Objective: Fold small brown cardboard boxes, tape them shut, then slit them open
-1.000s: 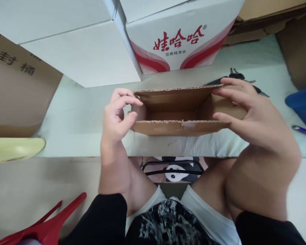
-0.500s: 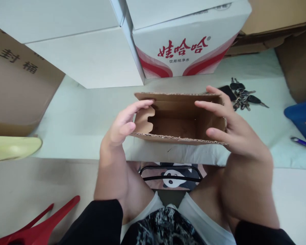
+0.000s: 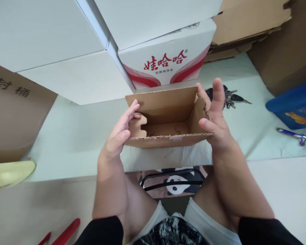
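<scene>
A small brown cardboard box (image 3: pixel 165 142) stands with its top open near the front of the cloth-covered table, and its inside is bare. My left hand (image 3: pixel 117 136) grips the left end, fingers curled over the notched left flap (image 3: pixel 136 128) and thumb by the near corner. At the opposite end, my right hand (image 3: pixel 215 122) clasps the box side; its thumb rests by the right flap (image 3: pixel 200 106). One finger of that hand points up, and another reaches behind the far right corner. The right palm hides part of that end.
White cartons (image 3: pixel 66 75) and a red-lettered white carton (image 3: pixel 165 66) stand behind the box. Keys (image 3: pixel 231 98) lie to the right, with a blue container (image 3: pixel 293 105) and a purple-handled razor (image 3: pixel 293 135) farther over. A red object (image 3: pixel 66 233) is at lower left.
The right flap now stands up beside my right thumb, and my right fingers have shifted from over the opening to the outer end. The view has turned slightly rightward.
</scene>
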Demonstrator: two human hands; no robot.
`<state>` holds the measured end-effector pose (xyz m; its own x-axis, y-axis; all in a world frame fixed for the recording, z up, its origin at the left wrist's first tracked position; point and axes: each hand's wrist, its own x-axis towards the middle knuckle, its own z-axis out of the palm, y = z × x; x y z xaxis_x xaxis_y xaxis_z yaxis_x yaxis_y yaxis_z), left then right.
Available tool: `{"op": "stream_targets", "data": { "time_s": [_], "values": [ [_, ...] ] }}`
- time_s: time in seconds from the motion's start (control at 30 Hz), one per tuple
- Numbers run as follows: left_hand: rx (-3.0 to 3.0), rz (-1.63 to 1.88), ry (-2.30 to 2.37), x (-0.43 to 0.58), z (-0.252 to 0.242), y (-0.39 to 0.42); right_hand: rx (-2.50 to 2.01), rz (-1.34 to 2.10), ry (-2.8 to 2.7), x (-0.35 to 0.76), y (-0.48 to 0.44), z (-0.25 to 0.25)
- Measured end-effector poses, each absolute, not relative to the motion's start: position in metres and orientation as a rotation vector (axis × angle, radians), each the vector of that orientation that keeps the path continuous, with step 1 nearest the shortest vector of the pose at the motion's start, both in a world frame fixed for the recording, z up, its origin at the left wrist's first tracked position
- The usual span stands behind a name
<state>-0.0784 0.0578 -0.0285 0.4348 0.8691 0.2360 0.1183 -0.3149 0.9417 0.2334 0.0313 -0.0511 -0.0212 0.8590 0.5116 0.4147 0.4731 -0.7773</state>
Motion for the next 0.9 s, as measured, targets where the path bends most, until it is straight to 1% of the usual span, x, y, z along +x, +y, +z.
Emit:
{"op": "stream_targets", "data": {
  "time_s": [0.13,0.37,0.53,0.67,0.9],
  "values": [
    [1.725,1.004,0.865,-0.073,-0.028,0.057,-1.062,0.617,-1.577,0.239,0.04,-0.058],
    [1.908,1.011,0.817,-0.07,-0.034,0.06,-0.99,0.828,-1.578,0.239,0.047,-0.065],
    [1.79,1.215,1.017,-0.061,-0.048,0.065,-0.926,0.836,-1.518,0.235,0.044,-0.059],
    [1.741,1.335,1.096,-0.058,-0.055,0.069,-0.92,0.796,-1.501,0.235,0.044,-0.065],
    [1.697,1.157,1.112,-0.058,-0.05,0.067,-1.071,0.692,-1.582,0.238,0.04,-0.064]
  ]
}}
